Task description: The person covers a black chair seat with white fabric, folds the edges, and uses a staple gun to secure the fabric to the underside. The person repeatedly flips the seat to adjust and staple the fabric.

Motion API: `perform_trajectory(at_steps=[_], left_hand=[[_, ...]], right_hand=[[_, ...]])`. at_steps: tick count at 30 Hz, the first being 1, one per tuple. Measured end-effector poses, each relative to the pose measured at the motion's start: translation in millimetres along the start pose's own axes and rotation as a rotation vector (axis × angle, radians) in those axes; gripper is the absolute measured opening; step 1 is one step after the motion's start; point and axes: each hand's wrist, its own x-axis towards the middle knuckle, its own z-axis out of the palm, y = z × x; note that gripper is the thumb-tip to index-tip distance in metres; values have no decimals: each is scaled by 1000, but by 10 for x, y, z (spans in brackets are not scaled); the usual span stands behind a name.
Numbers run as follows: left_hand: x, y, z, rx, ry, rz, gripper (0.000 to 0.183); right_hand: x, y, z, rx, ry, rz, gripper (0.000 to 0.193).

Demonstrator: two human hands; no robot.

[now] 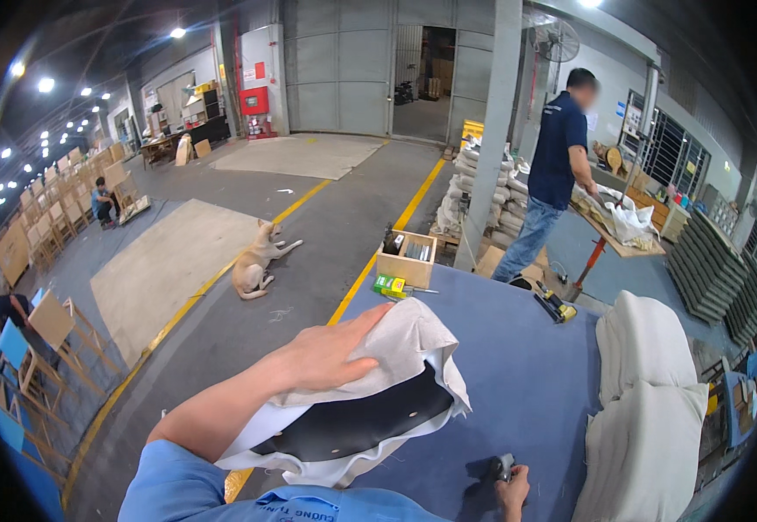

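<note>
My left hand (331, 352) grips the far side of an upholstered seat pad (361, 422), its fingers over the beige fabric (409, 335). The pad is tilted up, showing a black underside with small holes. White padding and the loose fabric edge run around it. Low at the right, my right hand (512, 491) is closed around a dark and grey hand tool (502, 468), just above the blue-grey table (526, 374). The tool's exact kind is hard to make out.
Stacked beige cushions (648, 391) line the table's right edge. At its far end are a wooden box (407, 258), a green and yellow packet (390, 285) and a yellow-black power tool (554, 306). A post (492, 130) and a standing co-worker (552, 165) are beyond. A dog (257, 265) lies on the floor.
</note>
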Motion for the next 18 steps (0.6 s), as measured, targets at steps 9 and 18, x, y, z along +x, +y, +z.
perform_trajectory(at_steps=[9,18], left_hand=[[126,-159,71,50,13,56,92],[127,-49,2,47,-24,39,94]], right_hand=[[-255,-1983,-533,1053,-510,-7,48],[-539,-3435,-871,903,-428,-777,69]])
